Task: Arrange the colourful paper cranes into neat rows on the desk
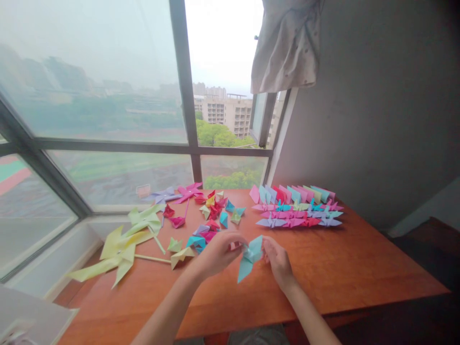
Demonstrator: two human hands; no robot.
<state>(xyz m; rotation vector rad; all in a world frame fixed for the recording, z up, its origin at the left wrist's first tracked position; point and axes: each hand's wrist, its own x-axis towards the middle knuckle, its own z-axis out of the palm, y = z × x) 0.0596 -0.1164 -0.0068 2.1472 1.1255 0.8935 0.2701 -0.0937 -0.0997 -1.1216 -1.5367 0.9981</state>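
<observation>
Between my hands, above the wooden table point(345, 268), is a light blue paper crane point(250, 258) with its two wings spread and tilted. My left hand point(225, 248) is closed, its fingers pinching the crane's left side. On the other side, my right hand point(279, 262) has thumb and fingers together at the crane's right edge. The fingertips and the exact spots they grip are partly hidden. Past my right hand stand rows of finished paper cranes point(299, 222) in pink, purple, blue and red. Several folded paper boats point(197, 242) lie beyond my left hand.
Yellow point(120, 251), green point(144, 219), purple point(164, 195) and magenta point(189, 192) paper pinwheels lie at the table's left. A row of folded paper pieces point(292, 194) stands behind the cranes. Windows point(118, 177) border the far side; a grey wall point(366, 120) rises at right.
</observation>
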